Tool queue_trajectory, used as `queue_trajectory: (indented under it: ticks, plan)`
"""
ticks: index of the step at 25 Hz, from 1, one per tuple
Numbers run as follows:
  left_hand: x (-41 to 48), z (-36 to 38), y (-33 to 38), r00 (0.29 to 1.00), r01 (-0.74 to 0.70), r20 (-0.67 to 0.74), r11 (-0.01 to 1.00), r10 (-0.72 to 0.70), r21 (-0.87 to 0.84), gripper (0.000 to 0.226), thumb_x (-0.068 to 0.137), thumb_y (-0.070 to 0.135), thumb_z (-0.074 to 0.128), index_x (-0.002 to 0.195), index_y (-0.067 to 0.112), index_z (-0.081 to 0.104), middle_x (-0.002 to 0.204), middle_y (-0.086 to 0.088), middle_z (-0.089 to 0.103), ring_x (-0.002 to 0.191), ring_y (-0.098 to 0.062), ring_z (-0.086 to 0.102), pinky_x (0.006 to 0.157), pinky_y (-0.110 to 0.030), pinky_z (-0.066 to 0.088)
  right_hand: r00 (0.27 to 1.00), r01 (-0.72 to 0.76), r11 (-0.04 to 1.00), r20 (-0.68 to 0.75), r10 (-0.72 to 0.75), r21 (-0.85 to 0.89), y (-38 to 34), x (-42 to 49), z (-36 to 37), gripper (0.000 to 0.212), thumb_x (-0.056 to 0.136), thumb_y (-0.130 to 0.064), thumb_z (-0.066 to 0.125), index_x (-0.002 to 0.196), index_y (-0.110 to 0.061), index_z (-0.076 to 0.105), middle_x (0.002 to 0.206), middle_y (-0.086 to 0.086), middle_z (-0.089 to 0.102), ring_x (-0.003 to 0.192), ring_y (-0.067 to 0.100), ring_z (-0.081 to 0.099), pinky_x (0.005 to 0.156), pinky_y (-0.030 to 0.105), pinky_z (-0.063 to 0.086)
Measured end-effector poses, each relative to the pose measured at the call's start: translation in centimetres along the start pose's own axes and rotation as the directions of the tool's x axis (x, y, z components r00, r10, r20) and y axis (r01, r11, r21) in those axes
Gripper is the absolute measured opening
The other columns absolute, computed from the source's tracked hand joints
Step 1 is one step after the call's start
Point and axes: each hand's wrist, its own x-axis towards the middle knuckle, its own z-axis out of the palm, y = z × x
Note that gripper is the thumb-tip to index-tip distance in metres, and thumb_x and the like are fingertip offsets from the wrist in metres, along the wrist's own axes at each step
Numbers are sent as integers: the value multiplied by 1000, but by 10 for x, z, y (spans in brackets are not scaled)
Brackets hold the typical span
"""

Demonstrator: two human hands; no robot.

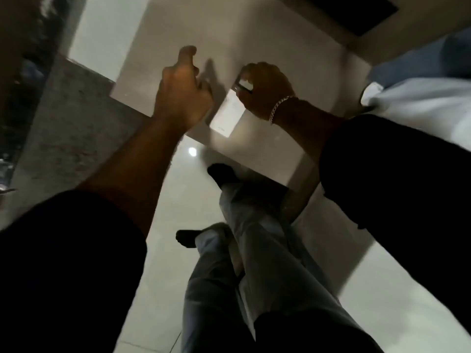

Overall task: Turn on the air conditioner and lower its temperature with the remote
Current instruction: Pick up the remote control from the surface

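Note:
A long white remote (226, 113) lies slanted over the near edge of a pale table (293, 59). My right hand (265, 90), with a chain bracelet at the wrist, is closed around the remote's far end from above. My left hand (182, 90) hovers just left of the remote and holds nothing. Its thumb points away and its fingers are loosely curled. The air conditioner is out of view. The frame is dim and motion-blurred.
A dark flat object (356, 14) sits at the table's far right. Blue and white fabric (420, 80) lies to the right. A grey stone-like surface (71, 128) is at the left. Below are my grey-trousered legs (249, 250) in dark socks on a glossy tiled floor (163, 250).

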Motion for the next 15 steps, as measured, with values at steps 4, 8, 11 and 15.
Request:
queue_trajectory:
  ticks: [4,8,11,15]
  plan:
    - [24,60,-19,992,-39,126,987,20,153,27,85,15,53,111,7,58,109,-17,66,105,-32,62,84,-28,48,932,-341,931,-86,353,133,21,-1,51,34,81,-21,48,111,-8,59,111,16,67,103,34,62,83,37,50]
    - [38,86,-17,981,-84,193,964,34,254,15,84,14,49,86,4,59,86,-13,56,100,-35,60,73,-29,36,787,-512,649,4,617,562,12,15,71,34,80,-30,60,106,-7,57,107,14,69,96,31,66,82,36,55]
    - [44,93,-18,958,260,140,964,-251,-50,31,82,11,53,108,5,68,113,-12,69,111,-26,63,97,-28,49,697,-548,427,111,708,719,4,25,77,39,75,-28,69,106,-6,58,109,16,69,99,34,66,82,42,57]
    - [41,75,-24,794,606,288,742,-536,-288,31,85,7,53,113,1,65,99,-11,66,86,-24,66,68,-33,59,735,-604,412,277,619,682,-2,22,74,43,76,-29,68,109,-3,62,111,15,69,97,33,69,73,39,61]
